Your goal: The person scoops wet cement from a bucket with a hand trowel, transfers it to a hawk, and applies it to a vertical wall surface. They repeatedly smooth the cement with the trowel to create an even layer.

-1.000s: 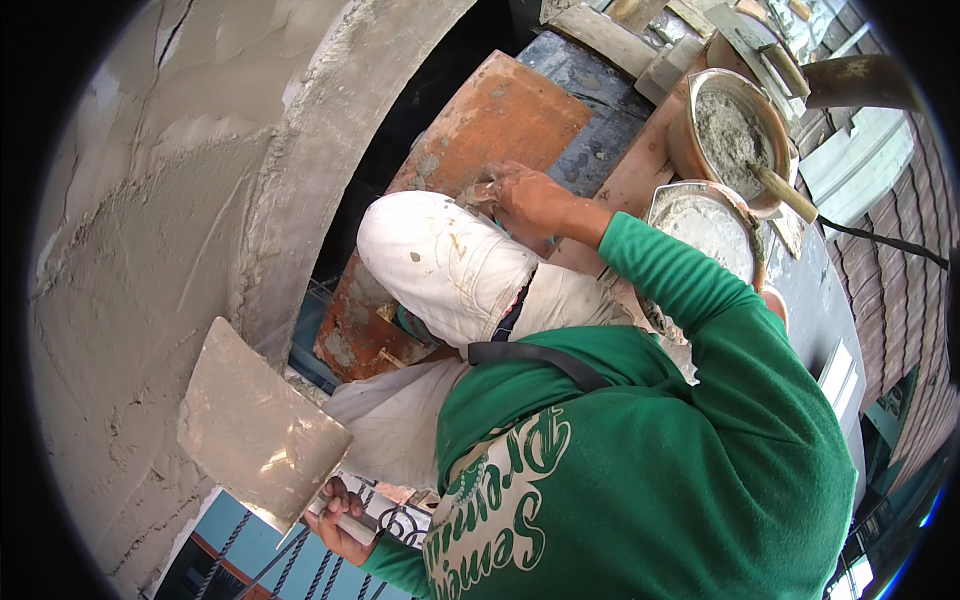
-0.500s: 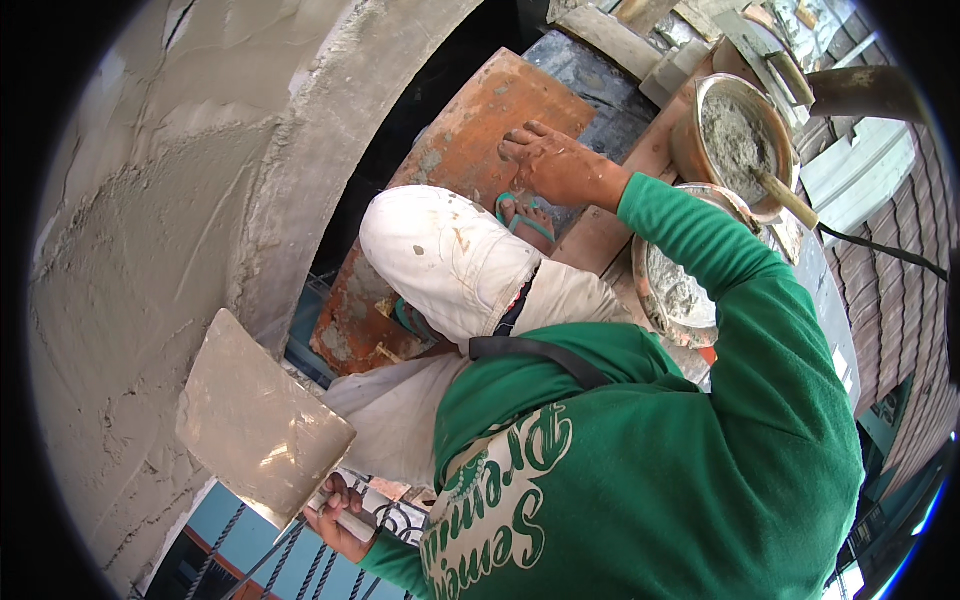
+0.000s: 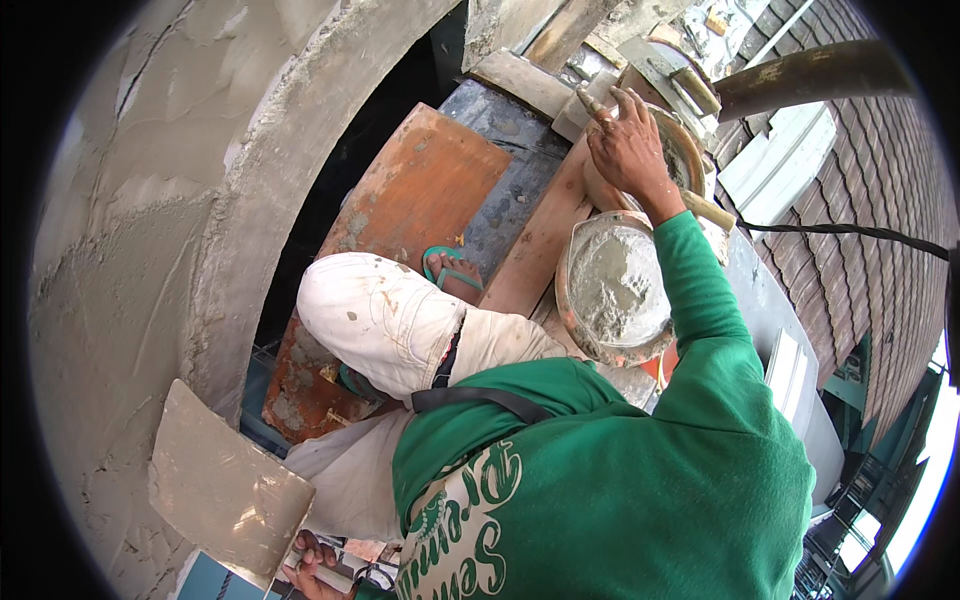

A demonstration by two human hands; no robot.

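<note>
My left hand (image 3: 312, 566) is at the lower left, closed round the handle under a flat square plaster board (image 3: 225, 490) smeared with wet grey mortar. That board sits close to the curved plastered wall (image 3: 130, 250). My right hand (image 3: 628, 145), in a green sleeve, is stretched out far ahead. It lies on the rim of the far mortar bowl (image 3: 692, 160) with its fingers spread and nothing held that I can see. A second round bowl (image 3: 615, 285), full of grey mortar, sits just below that arm. A wooden handle (image 3: 708, 210) sticks out between the two bowls.
I crouch on a rust-orange panel (image 3: 410, 200) and a wooden plank (image 3: 535, 245), with my white-trousered knee (image 3: 380, 315) and a foot in a green sandal (image 3: 450, 272) below me. A dark gap runs along the wall. A tiled roof (image 3: 880, 200) and a pipe (image 3: 800, 75) lie to the right.
My right hand has moved from beside my knee, forward and to the right, onto the far bowl's rim. The left hand and its board have stayed in place.
</note>
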